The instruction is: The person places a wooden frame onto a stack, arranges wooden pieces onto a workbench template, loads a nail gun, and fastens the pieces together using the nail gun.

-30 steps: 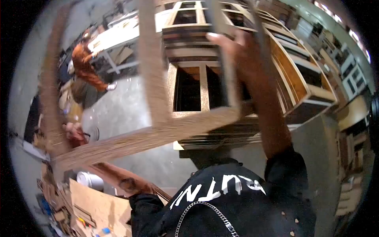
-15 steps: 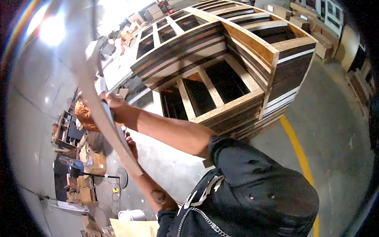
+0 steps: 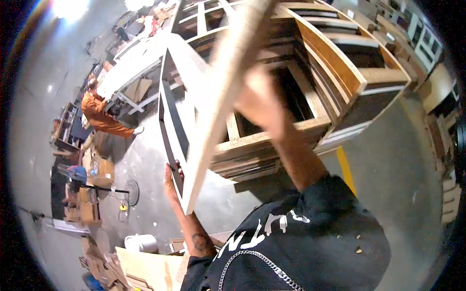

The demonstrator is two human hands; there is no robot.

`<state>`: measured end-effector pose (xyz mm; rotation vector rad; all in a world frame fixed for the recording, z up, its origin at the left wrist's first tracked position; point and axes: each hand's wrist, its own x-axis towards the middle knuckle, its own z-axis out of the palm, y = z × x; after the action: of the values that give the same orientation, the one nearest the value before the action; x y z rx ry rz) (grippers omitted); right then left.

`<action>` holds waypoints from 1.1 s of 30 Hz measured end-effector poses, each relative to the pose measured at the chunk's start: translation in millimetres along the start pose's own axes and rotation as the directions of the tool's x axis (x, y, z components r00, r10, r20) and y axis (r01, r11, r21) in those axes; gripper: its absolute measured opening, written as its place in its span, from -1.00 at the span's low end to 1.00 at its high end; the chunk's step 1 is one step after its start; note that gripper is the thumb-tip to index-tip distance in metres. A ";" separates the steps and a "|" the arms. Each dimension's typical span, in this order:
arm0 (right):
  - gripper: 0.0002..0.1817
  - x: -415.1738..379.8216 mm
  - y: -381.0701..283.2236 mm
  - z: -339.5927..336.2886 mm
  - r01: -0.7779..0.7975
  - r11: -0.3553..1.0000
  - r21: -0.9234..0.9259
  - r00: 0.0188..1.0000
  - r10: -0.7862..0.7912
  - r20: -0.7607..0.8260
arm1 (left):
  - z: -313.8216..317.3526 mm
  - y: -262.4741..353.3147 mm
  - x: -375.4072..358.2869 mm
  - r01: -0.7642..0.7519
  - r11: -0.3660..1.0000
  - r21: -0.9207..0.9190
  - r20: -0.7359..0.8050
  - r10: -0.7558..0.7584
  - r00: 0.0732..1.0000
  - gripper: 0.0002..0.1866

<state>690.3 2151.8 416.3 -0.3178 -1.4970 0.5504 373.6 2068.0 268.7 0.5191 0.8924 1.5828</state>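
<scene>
Wooden frame: I have the frame up in the air, steeply tilted, its near bar running from the top centre down to the lower left of centre.
How far along: the frame is off the floor and its visible bars look joined into one piece. It is not set down anywhere I can make out; whether any work on it is left, I cannot tell.
Left fingers: my left hand is at the low end of the frame, left of centre, thumb on one side and fingertips curled round the other, closed in to about the thickness of the wood.
Right fingers: my right hand is up at the near bar, just above the middle of the picture. It is blurred and the bar hides the fingertips, so I cannot tell how wide they are or how firmly they hold.
Big cabinet: the wooden cabinet fills the upper right, beyond the frame, with open compartments.
Floor side: a white bucket and a plywood sheet are at the lower left.
Co-worker: a person in orange is at a white table, upper left.
</scene>
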 end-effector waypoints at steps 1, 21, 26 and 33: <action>-0.68 -28.5 19.5 -38.9 -0.418 0.838 0.350 0.852 0.495 -0.167 | -15.2 -7.0 8.6 -0.003 1.000 -0.002 -0.076 0.003 0.997 -0.65; -0.47 -267.8 17.7 -175.1 -0.822 0.519 0.235 0.107 0.546 -0.831 | -3.1 3.1 141.9 -0.093 0.653 0.751 0.100 0.028 0.995 -0.37; -0.20 -287.5 2.7 -192.3 -0.919 0.027 -0.394 0.348 0.529 -0.774 | -4.1 -20.9 169.0 -0.214 0.349 0.912 0.207 0.059 0.977 -0.16; -0.19 -274.7 17.1 -170.9 -0.969 0.083 -0.234 0.236 0.604 -0.761 | 11.6 -37.9 186.6 -0.168 -0.113 0.979 0.179 0.093 0.979 -0.38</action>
<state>860.8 2044.0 162.9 -1.9601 -0.7544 0.6869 366.0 2252.0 218.9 1.8089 2.0473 0.6280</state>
